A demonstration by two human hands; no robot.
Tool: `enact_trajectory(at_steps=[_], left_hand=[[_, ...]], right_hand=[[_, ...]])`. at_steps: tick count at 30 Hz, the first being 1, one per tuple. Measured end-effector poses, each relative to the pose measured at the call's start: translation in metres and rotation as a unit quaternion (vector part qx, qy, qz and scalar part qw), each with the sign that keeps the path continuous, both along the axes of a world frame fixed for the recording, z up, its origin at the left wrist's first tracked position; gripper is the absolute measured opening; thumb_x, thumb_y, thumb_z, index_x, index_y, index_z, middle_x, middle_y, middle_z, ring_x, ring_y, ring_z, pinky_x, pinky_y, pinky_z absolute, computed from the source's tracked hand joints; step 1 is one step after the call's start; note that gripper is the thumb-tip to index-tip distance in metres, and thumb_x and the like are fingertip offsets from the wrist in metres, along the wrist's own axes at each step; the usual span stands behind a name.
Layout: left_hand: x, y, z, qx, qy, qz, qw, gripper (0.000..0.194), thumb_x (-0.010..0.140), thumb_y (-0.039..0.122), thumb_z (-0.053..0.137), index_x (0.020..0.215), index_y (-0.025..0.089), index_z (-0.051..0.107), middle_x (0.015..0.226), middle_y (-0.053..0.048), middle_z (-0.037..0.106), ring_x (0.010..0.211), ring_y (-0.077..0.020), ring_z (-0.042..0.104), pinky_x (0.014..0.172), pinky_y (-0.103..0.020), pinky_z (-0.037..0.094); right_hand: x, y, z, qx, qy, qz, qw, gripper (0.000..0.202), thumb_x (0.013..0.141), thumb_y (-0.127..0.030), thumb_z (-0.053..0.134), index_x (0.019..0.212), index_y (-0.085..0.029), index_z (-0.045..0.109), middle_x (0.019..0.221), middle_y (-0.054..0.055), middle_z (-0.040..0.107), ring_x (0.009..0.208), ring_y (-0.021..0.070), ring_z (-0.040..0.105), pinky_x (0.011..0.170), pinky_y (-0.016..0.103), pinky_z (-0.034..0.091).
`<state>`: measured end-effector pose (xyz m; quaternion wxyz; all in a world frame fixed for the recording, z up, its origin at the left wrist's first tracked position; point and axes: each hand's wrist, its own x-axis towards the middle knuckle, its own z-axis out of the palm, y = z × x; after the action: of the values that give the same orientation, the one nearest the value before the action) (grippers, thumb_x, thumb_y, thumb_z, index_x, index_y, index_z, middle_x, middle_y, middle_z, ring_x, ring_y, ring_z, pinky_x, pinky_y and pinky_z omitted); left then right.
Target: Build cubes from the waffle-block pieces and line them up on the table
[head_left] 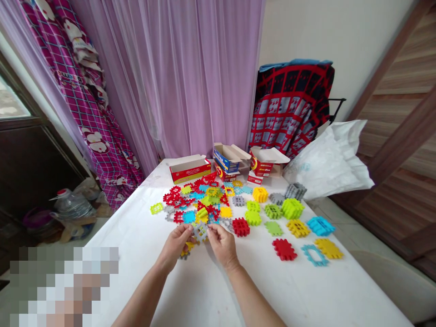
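Between my two hands is a grey interlocking building tile (200, 232) with window-like openings and notched edges. My left hand (174, 246) pinches its left side, while the fingers of my right hand (223, 247) are closed on its right side. Yellow and grey tiles (185, 252) show just under my left hand; I cannot tell whether it touches them. Just beyond my hands lies a loose pile of red, blue, green, yellow and grey tiles (207, 200). A red stack (240, 227) sits to the right of the pile.
Sorted stacks, including a lime green one (293, 208) and a blue one (320, 225), spread over the right of the white table (136, 272). Open cardboard boxes, such as a red one (190, 170), line the back. A white bag (332, 161) stands at the back right.
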<state>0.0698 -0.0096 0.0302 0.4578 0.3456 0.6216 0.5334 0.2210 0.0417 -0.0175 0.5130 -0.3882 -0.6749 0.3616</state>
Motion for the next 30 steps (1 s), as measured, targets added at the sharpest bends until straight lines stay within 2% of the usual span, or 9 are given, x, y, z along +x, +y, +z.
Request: enact_trajectory(at_steps=[6,10,13,18,21,23,25,27,30], left_hand=[[0.005,0.001,0.003,-0.007,-0.005,-0.004,1.0,0.051,0.059,0.063,0.072,0.083,0.018,0.064,0.072,-0.002,0.068,0.059,-0.0124,0.064,0.04,-0.016,0.035],[0.009,0.002,0.0,-0.018,0.007,-0.009,1.0,0.05,0.055,0.058,0.076,0.084,0.018,0.064,0.06,0.001,0.065,0.051,-0.0116,0.06,0.036,-0.016,0.032],[0.01,0.005,-0.002,-0.016,0.021,0.002,1.0,0.051,0.057,0.061,0.072,0.085,0.019,0.063,0.057,0.003,0.061,0.049,-0.0111,0.058,0.036,-0.016,0.03],[0.001,0.011,0.005,-0.017,0.052,-0.002,0.999,0.053,0.064,0.065,0.062,0.089,0.019,0.063,0.048,0.007,0.053,0.041,-0.0071,0.046,0.038,-0.017,0.028],[-0.006,0.014,0.012,-0.038,0.072,-0.036,0.996,0.053,0.062,0.066,0.064,0.084,0.017,0.065,0.045,0.008,0.05,0.037,-0.0053,0.037,0.038,-0.018,0.025],[-0.01,0.016,0.015,-0.051,0.088,-0.063,0.993,0.053,0.059,0.065,0.066,0.08,0.016,0.067,0.044,0.008,0.049,0.037,-0.0051,0.035,0.038,-0.019,0.024],[-0.011,0.018,0.017,-0.059,0.105,-0.085,0.989,0.053,0.058,0.064,0.066,0.08,0.016,0.069,0.043,0.008,0.049,0.037,-0.0052,0.035,0.039,-0.019,0.025],[-0.011,0.019,0.018,-0.065,0.122,-0.101,0.985,0.052,0.058,0.063,0.066,0.081,0.016,0.071,0.043,0.008,0.049,0.036,-0.0054,0.035,0.039,-0.019,0.025],[-0.007,0.02,0.019,-0.066,0.139,-0.125,0.98,0.049,0.059,0.061,0.067,0.079,0.016,0.072,0.043,0.008,0.05,0.037,-0.0058,0.036,0.038,-0.02,0.026]], right_hand=[[-0.006,0.003,-0.001,-0.116,0.114,-0.003,0.987,0.028,0.08,-0.045,0.058,0.085,-0.019,0.065,0.066,0.002,0.07,0.052,0.0152,0.061,0.049,0.025,0.052],[-0.009,0.001,0.003,-0.159,0.16,-0.005,0.974,0.03,0.076,-0.049,0.063,0.081,-0.02,0.062,0.062,0.0,0.066,0.052,0.0154,0.06,0.048,0.026,0.052],[-0.009,-0.001,0.002,-0.167,0.149,0.018,0.974,0.028,0.075,-0.048,0.064,0.078,-0.021,0.06,0.061,-0.001,0.064,0.052,0.0151,0.059,0.05,0.026,0.051],[0.0,0.001,0.005,-0.081,0.01,0.052,0.995,0.027,0.085,-0.042,0.053,0.072,-0.02,0.059,0.058,-0.001,0.061,0.052,0.013,0.056,0.054,0.024,0.047],[0.014,0.006,0.019,0.027,-0.097,0.028,0.995,0.016,0.083,-0.032,0.056,0.086,-0.02,0.066,0.078,0.003,0.069,0.069,0.0157,0.062,0.071,0.028,0.051],[0.023,0.009,0.032,0.107,-0.175,0.046,0.978,0.033,0.078,-0.026,0.062,0.11,-0.021,0.065,0.107,0.008,0.068,0.095,0.0204,0.063,0.09,0.034,0.049],[0.032,0.009,0.044,0.15,-0.256,0.081,0.952,0.054,0.075,-0.023,0.065,0.128,-0.023,0.057,0.128,0.01,0.058,0.116,0.024,0.055,0.102,0.039,0.044],[0.036,0.007,0.054,0.159,-0.33,0.103,0.925,0.061,0.075,-0.024,0.067,0.135,-0.025,0.053,0.137,0.01,0.051,0.125,0.0261,0.049,0.106,0.042,0.04],[0.037,0.002,0.064,0.16,-0.396,0.102,0.899,0.059,0.076,-0.024,0.067,0.133,-0.028,0.054,0.14,0.009,0.047,0.127,0.0281,0.045,0.107,0.045,0.039]])
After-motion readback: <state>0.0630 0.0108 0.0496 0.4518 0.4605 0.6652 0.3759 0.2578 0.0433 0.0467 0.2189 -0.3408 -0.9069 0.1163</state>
